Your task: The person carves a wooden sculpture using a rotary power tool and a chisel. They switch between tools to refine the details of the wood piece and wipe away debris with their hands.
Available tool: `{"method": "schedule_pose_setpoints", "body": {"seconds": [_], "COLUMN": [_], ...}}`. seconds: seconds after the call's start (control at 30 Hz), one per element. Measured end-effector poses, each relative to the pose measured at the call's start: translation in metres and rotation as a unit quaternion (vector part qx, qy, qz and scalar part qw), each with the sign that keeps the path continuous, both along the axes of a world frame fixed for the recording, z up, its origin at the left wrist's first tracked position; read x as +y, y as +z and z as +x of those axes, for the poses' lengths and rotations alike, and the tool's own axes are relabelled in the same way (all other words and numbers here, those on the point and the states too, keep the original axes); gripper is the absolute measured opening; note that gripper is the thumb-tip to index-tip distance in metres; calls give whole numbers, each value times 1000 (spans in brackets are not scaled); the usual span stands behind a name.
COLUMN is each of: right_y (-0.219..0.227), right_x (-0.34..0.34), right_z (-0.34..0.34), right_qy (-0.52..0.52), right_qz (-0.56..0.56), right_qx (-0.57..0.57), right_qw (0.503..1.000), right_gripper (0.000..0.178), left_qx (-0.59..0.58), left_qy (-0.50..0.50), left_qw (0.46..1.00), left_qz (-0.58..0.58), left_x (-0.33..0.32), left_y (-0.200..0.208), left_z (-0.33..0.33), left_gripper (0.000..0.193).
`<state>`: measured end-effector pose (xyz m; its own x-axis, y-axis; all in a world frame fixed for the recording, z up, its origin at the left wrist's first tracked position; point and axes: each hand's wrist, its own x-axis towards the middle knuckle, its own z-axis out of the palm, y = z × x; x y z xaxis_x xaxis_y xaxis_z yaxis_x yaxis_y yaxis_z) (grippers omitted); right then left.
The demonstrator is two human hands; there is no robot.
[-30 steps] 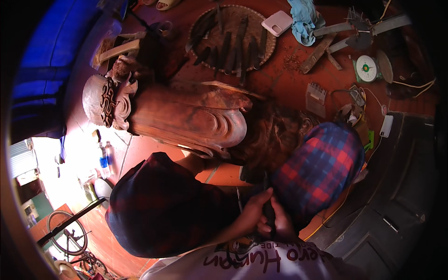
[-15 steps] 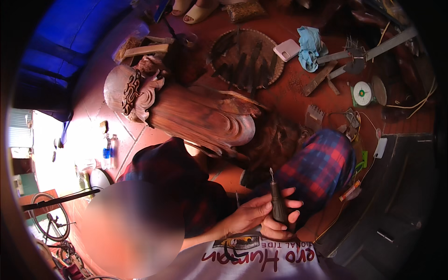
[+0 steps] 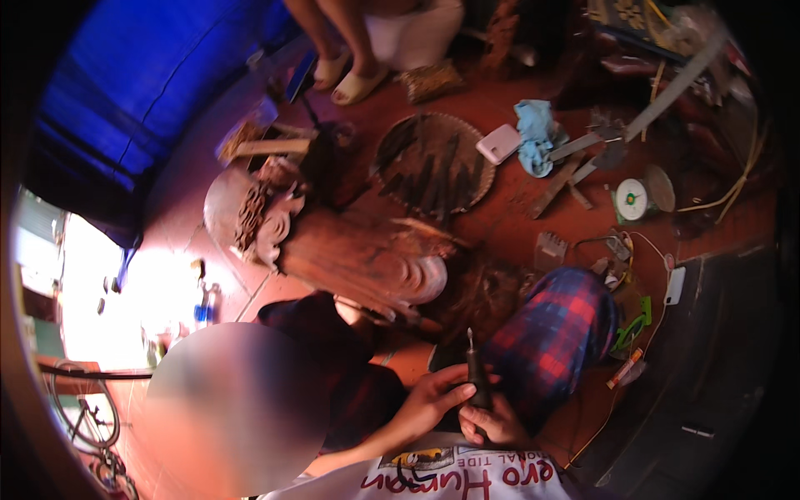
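Note:
A dark rotary tool handpiece [image 3: 476, 371] stands almost upright in front of my body, a thin metal bit at its top end. My left hand [image 3: 432, 400] closes on its middle, thumb in front and fingertips showing past the far side. Lower down, my right hand [image 3: 500, 421] wraps round the handpiece's base. Beyond my knees lies a large carved reddish wood piece [image 3: 350, 258], with curls at its left end and a rounded swirl at its right. The bit is apart from the wood.
A round woven tray [image 3: 387, 185] holds several dark tools. Near it lie a pink phone [image 3: 500, 145] and a blue cloth [image 3: 536, 137]. A dial scale [image 3: 632, 200], green scissors-like item [image 3: 633, 327] and cords are at right. Another person's sandaled feet [image 3: 360, 85] are at the back.
The view has tilted, so the floor things sit lower and more of the other person's legs shows. My hands have shifted slightly left with the handpiece; my right fingers now wrap its base.

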<state>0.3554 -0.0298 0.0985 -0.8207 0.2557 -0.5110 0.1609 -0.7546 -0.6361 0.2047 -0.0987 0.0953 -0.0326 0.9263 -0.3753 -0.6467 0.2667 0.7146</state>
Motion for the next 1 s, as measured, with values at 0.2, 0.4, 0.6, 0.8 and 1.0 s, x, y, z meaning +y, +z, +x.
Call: {"method": "schedule_pose_setpoints", "body": {"seconds": [0.2,0.4,0.6,0.8,1.0], "right_y": [18,20,15,7,0], "right_x": [19,20,18,11,8], "right_z": [14,29,31,36,28], "right_qy": [155,172,167,114,92], "right_qz": [396,225,214,114,176], "right_qx": [-100,-45,-12,-18,-10], "right_qw": [900,958,962,987,980], "right_gripper": [39,40,36,25,22], "left_qx": [170,17,74,65,71], "left_qy": [176,190,225,195,109], "left_qw": [969,982,970,979,991], "left_qz": [-41,10,54,-5,1], "left_x": [-1,3,4,2,-11], "left_y": [15,6,-2,-2,-13], "left_z": [-9,5,6,8,10], "left_gripper": [31,33,29,25,21]}}
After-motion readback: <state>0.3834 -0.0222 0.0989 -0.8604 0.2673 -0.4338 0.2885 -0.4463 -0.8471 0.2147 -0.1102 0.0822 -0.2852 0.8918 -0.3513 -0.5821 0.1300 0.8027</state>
